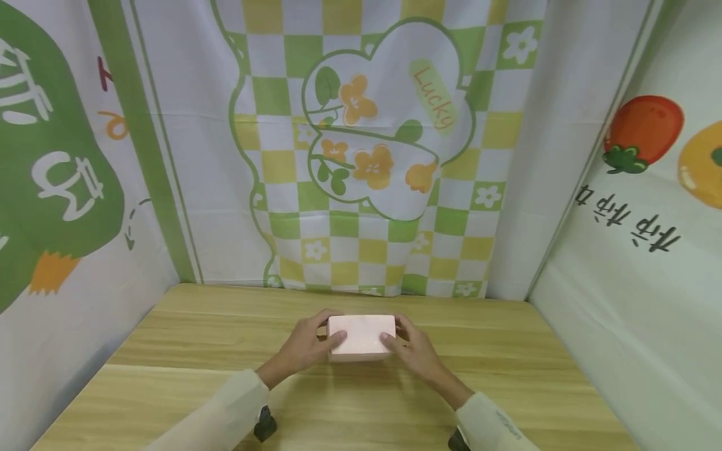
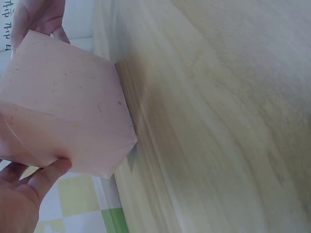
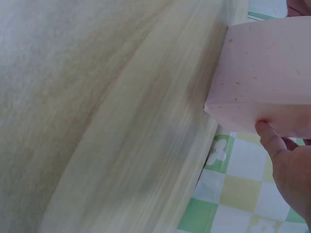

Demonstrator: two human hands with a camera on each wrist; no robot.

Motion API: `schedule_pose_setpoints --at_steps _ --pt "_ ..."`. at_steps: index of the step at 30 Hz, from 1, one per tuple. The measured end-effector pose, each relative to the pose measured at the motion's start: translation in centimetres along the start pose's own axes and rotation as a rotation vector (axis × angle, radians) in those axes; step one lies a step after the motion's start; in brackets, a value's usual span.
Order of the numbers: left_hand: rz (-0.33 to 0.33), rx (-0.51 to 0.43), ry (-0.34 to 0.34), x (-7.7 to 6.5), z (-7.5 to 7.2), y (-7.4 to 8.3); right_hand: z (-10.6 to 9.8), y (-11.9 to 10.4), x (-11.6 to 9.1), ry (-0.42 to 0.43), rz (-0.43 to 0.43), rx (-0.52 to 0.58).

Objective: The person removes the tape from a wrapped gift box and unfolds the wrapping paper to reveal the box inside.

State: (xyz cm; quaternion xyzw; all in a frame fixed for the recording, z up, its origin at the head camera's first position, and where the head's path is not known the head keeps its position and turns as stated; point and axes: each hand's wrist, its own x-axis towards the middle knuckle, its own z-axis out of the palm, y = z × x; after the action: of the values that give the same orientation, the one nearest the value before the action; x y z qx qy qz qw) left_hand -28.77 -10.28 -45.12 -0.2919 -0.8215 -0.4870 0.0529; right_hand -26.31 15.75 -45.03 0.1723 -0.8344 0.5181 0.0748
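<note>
A pale pink box (image 1: 361,335) with small brown specks is held between both hands, low over the middle of the wooden table. My left hand (image 1: 307,341) grips its left end, thumb on the upper face and fingers behind. At the opposite end, my right hand (image 1: 416,351) grips it in the same way. In the left wrist view, the box (image 2: 68,82) shows a folded end where the left thumb presses. From the right wrist, the right thumb (image 3: 269,138) presses near the box's end, and the box's lower edge lies close to the tabletop.
The wooden table (image 1: 225,401) reaches back to a checked green and yellow cloth (image 1: 361,250). Printed white cloth walls (image 1: 609,300) stand at both sides. Dark wrist devices (image 1: 265,426) show below the sleeves.
</note>
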Motion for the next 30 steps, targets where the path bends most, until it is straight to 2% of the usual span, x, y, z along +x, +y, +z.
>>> schedule_pose_setpoints --at_steps 5,10,13,15,19,21,23,25,30 --pt "0.063 -0.012 0.024 -0.1 0.2 -0.2 -0.5 0.3 -0.1 -0.040 -0.055 0.017" --pt "0.100 0.099 -0.011 -0.8 0.5 -0.2 -0.7 0.7 -0.4 -0.099 -0.054 0.049" --pt "0.063 0.163 -0.035 -1.1 0.6 0.2 -0.8 1.0 -0.7 -0.134 0.017 0.127" --pt "0.026 0.168 -0.046 -1.2 0.7 0.5 -0.7 1.1 -0.9 -0.162 0.062 0.191" --pt "-0.066 0.053 -0.083 -1.4 0.7 0.7 -0.6 1.4 -1.2 -0.250 0.137 0.332" --pt "-0.121 0.000 -0.107 -1.6 0.8 0.6 -0.5 1.5 -1.3 -0.291 0.167 0.376" --pt "-0.158 -0.016 -0.125 -1.9 0.8 0.5 -0.4 1.5 -1.5 -0.308 0.195 0.399" --pt "-0.169 0.007 -0.127 -2.1 0.9 0.4 -0.2 1.5 -1.6 -0.311 0.212 0.403" --pt "-0.142 0.082 -0.097 -2.6 1.3 0.2 0.1 1.3 -1.9 -0.295 0.221 0.376"
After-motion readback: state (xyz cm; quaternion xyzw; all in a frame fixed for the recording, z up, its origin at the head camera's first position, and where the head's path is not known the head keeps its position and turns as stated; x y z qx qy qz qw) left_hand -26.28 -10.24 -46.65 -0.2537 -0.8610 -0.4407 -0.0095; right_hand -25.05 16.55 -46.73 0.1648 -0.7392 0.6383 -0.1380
